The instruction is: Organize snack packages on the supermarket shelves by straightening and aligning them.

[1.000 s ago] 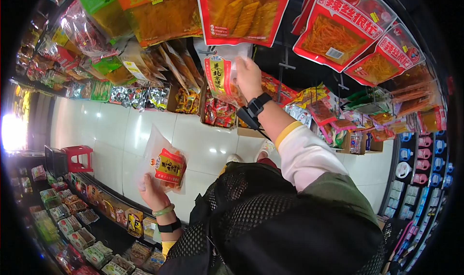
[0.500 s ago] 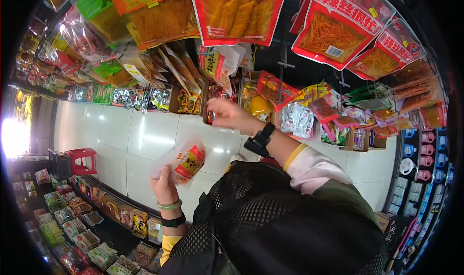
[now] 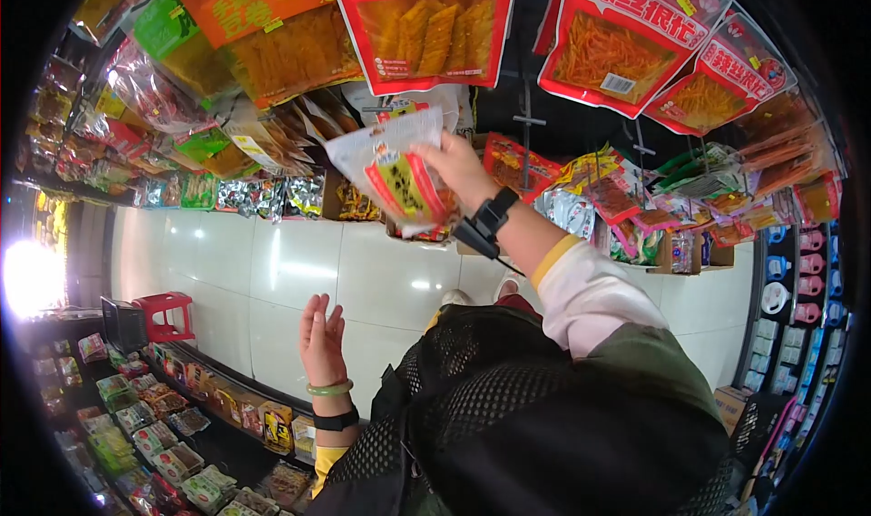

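Note:
My right hand grips the upper right edge of a snack packet with a clear whitish top and a red and yellow label. The packet is tilted in front of the rack, just above a cardboard box of small wrapped snacks. Behind it, part of a similar hanging packet shows, mostly covered. Over the tiled floor, my left hand is raised with fingers stretched and nothing in it. A green bangle and a black band are on that wrist.
Large red snack bags hang above on metal hooks. More packets and boxes line the rack to both sides. A red stool stands at left on the tiled floor. Below it runs a low shelf of packaged food.
The packet has passed from my left hand to my right and moved up to the rack. My left hand is now free, its fingers spread. The view has shifted slightly.

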The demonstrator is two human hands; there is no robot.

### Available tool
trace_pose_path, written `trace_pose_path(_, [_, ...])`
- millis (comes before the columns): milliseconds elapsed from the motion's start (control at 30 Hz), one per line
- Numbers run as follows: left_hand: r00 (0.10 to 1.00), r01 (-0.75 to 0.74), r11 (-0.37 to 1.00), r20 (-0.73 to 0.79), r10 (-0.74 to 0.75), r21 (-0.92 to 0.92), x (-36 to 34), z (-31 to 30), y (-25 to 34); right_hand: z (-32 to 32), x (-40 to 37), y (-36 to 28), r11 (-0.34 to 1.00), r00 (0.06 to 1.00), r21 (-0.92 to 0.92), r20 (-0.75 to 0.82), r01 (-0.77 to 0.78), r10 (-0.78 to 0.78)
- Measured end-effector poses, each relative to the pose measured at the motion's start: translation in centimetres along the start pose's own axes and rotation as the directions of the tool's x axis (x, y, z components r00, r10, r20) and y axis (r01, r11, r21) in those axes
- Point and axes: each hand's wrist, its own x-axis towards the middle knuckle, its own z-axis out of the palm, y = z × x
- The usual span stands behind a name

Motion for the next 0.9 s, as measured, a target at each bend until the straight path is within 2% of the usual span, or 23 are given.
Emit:
trace_pose_path(33, [0.999,0.036,0.999,-0.006,-0.036,-0.003,-0.4,-0.6,-0.4,-0.2,1.0,-0.2,0.990,0.993,-0.097,-0.046,0.104,-0.109])
trace_pose_path(67, [0.997,0.072,0.997,-0.012,-0.072,-0.006,-0.7,-0.9,-0.5,-0.4,2.0,-0.4,0.990,0.993,-0.094,-0.047,0.105,-0.109])
trace_pose_path(133, [0.995,0.087,0.996,-0.041,-0.087,-0.016,-1.2,-1.0,-0.7,-0.6,3.4,-0.7,0.971,0.984,-0.228,-0.143,0.073,-0.107])
trace_pose_path(200, [0.990,0.118,0.992,-0.070,-0.122,-0.052,-1.6,-1.2,-0.9,-0.3,3.6,-0.6,0.970,0.981,-0.234,-0.164,0.063,-0.104])
trace_pose_path(267, [0.990,0.120,0.991,-0.071,-0.124,-0.059,-1.6,-1.5,-1.0,0.0,3.9,-0.1,0.969,0.966,-0.211,-0.194,0.130,-0.172])
trace_pose_path(300, [0.990,0.120,0.991,-0.073,-0.124,-0.067,-1.5,-1.6,-1.1,0.0,3.9,0.2,0.969,0.966,-0.212,-0.195,0.129,-0.171])
trace_pose_path(367, [0.989,0.120,0.990,-0.073,-0.125,-0.076,-1.4,-1.6,-1.2,0.3,3.2,0.3,0.954,0.952,-0.301,-0.288,0.014,-0.105])
trace_pose_path(400, [0.988,0.124,0.989,-0.080,-0.130,-0.079,-1.3,-1.6,-1.1,0.5,2.9,0.3,0.953,0.951,-0.302,-0.289,0.014,-0.105])
trace_pose_path(467, [0.987,0.128,0.988,-0.082,-0.135,-0.080,-1.1,-1.6,-1.1,0.8,2.6,0.4,0.996,0.942,-0.062,-0.327,0.064,-0.081])
trace_pose_path(500, [0.988,0.133,0.987,-0.069,-0.139,-0.086,-1.0,-1.5,-1.2,0.7,3.0,0.9,0.996,0.940,-0.062,-0.332,0.064,-0.082])
trace_pose_path(567, [0.989,0.137,0.987,-0.049,-0.142,-0.088,-0.8,-1.4,-1.2,0.7,3.9,1.8,0.964,0.868,-0.144,-0.422,0.222,-0.263])
trace_pose_path(700, [0.989,0.144,0.987,-0.025,-0.146,-0.072,-0.7,-0.9,-1.2,0.1,4.8,2.3,0.950,0.876,-0.290,-0.420,0.118,-0.237])
trace_pose_path(800, [0.989,0.146,0.989,0.001,-0.146,-0.040,-0.5,-1.3,-1.6,-0.9,5.7,3.1,0.953,0.899,-0.282,-0.378,0.114,-0.220])
trace_pose_path(867, [0.989,0.149,0.989,0.022,-0.149,-0.016,-0.3,-1.4,-1.7,-1.6,5.3,3.0,0.953,0.908,-0.297,-0.381,0.059,-0.174])
trace_pose_path(900, [0.989,0.151,0.988,0.004,-0.151,-0.033,-0.4,-1.2,-1.7,-1.8,4.7,3.1,0.963,0.930,-0.263,-0.334,0.064,-0.153])
